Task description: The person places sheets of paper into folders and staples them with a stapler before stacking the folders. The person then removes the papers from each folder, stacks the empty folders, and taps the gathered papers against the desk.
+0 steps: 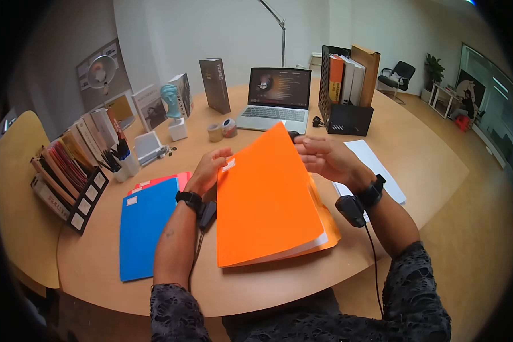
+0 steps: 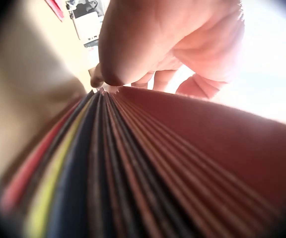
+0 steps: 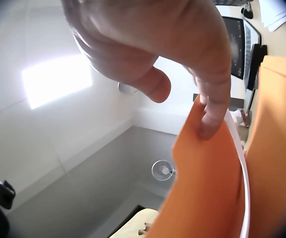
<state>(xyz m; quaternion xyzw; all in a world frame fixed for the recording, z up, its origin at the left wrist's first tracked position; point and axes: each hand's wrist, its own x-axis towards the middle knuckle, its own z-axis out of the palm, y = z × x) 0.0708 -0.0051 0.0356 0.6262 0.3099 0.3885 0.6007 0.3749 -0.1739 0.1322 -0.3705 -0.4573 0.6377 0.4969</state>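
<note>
The left hand (image 1: 211,165) pinches the left edge of an orange folder (image 1: 268,199) between thumb and fingers; the left wrist view is blurred, so I cannot tell what the coloured layers below that thumb are. The right hand (image 1: 328,157) touches the folder's upper right corner with its fingertips, its thumb spread well away. The folder is tilted up in front of the person, above the near part of the table (image 1: 427,154), with white paper (image 1: 310,246) showing between its covers. Left of it, a blue folder (image 1: 148,233) overlaps a red folder (image 1: 183,180). White sheets (image 1: 376,171) lie beyond the right forearm. Farther back stands an open laptop (image 1: 275,97), between tape rolls (image 1: 215,133) and a black file holder (image 1: 350,118).
</note>
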